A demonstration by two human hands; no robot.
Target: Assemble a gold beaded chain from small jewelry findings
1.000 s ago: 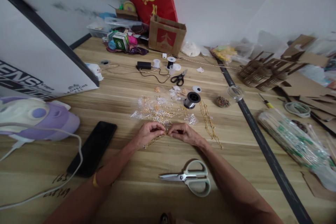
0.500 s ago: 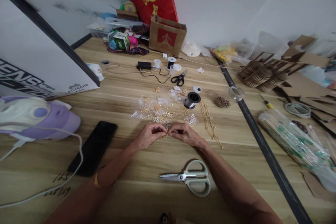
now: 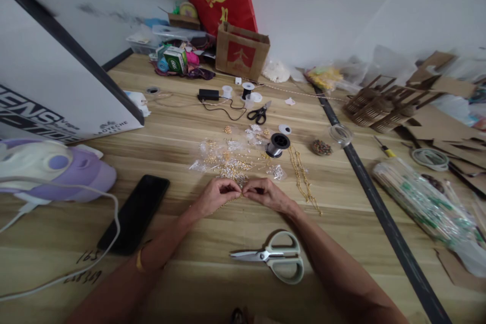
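My left hand (image 3: pixel 220 196) is closed in a pinch over the table, with a thin gold bead chain (image 3: pixel 227 203) running from its fingertips below the palm. Fingertip to fingertip with it, my right hand (image 3: pixel 268 194) also pinches; whatever is between its fingers is too small to make out. Just beyond the hands lies a pile of small gold and clear beads (image 3: pixel 233 168). A second gold chain (image 3: pixel 301 177) lies right of my right hand. Nearer to me rest scissors with pale green handles (image 3: pixel 283 257), blades pointing left.
A wire spool (image 3: pixel 278 145), black scissors (image 3: pixel 258 113) and a bead cluster (image 3: pixel 321 147) stand beyond the hands. On the left are a black phone (image 3: pixel 134 215), a purple and white device (image 3: pixel 56 167) and a large box (image 3: pixel 56 71). Plastic-wrapped sticks (image 3: pixel 421 202) lie right.
Both hands stay almost in place, fingertips together. Only slight finger movement shows; the chain and the things on the table have not visibly moved.
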